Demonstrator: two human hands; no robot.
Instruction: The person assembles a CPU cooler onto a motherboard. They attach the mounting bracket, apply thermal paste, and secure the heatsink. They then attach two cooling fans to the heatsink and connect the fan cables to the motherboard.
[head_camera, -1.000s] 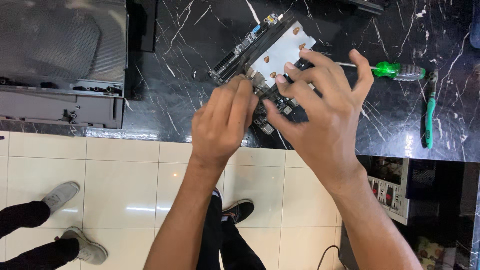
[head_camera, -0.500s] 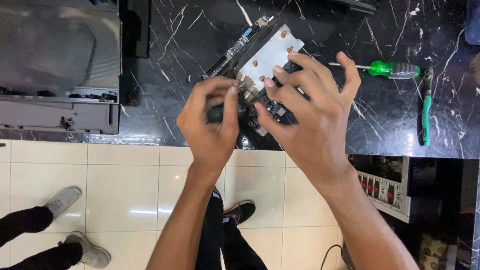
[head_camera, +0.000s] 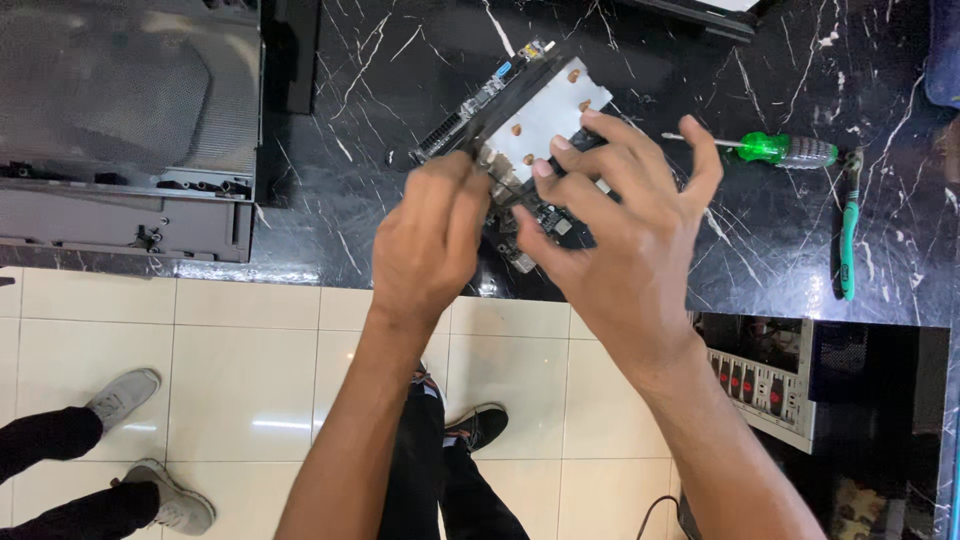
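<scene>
The circuit board (head_camera: 520, 140) with its silver heatsink was gripped by the left hand (head_camera: 425, 240), fingers curled shut, and the half-open right hand (head_camera: 610, 230); a green-handled screwdriver (head_camera: 775, 150) was left nearby on the black marble counter (head_camera: 340, 200).

A black marble counter with white veins (head_camera: 800, 250) is seen across the upper frame. On it, a grey computer case (head_camera: 125, 130) is laid at upper left, a circuit board with a metal heatsink (head_camera: 530, 120) at upper centre, and a green-handled screwdriver (head_camera: 775, 150) beside a green toothbrush (head_camera: 848, 235) at right.
</scene>
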